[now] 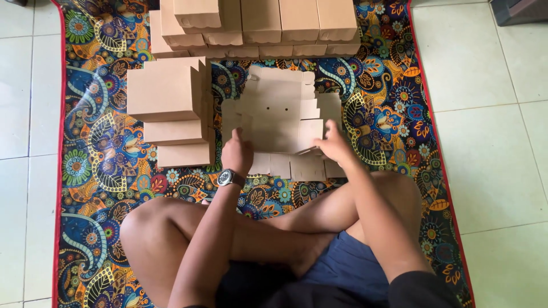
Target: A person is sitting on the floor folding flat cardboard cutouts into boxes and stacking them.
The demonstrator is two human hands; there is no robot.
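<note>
A pile of flat, unfolded brown cardboard box blanks (279, 108) lies on the patterned mat in front of my crossed legs. My left hand (237, 151), with a wristwatch on the wrist, grips the near left edge of the top blank. On the near right side my right hand (334, 144) pinches a raised flap of the same blank. The top blank is partly folded up at its near edge.
Several folded brown boxes are stacked at the left (171, 108) and in a row at the back (268, 25). The colourful mat (394, 102) covers a white tiled floor (491, 142). A dark object (522, 10) sits at the top right corner.
</note>
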